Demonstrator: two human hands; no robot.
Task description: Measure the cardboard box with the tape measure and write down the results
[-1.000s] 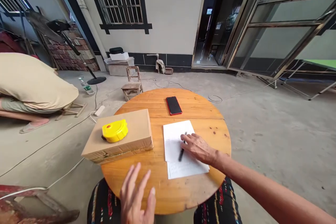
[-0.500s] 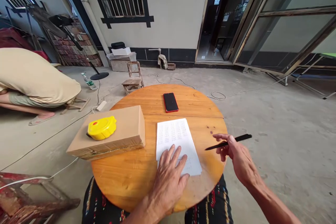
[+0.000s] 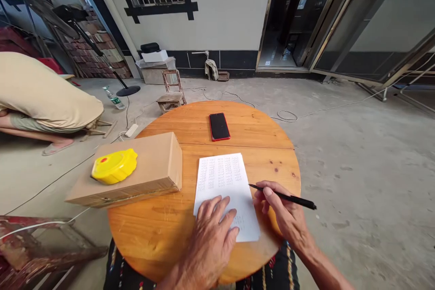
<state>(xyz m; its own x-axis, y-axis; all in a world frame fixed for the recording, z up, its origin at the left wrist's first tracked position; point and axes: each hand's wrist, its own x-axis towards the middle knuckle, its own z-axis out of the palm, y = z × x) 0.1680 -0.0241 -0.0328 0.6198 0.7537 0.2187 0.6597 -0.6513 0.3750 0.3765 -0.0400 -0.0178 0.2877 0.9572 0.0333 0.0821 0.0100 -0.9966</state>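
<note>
A black pen [image 3: 294, 199] is gripped between the thumb and fingers of the right hand [image 3: 284, 212], its tip pointed left at the right edge of the paper [image 3: 222, 174] — whether contact is made cannot be told. The left hand [image 3: 213, 235] is laid open, palm down, over the near left part of the paper. Rows of small writing are seen on its far half. The paper is placed on the round wooden tabletop [image 3: 163, 231], nearer than a red-edged phone [image 3: 219, 127]. At left, a yellow tape measure [image 3: 114, 166] is carried on a cardboard box [image 3: 154, 156].
</note>
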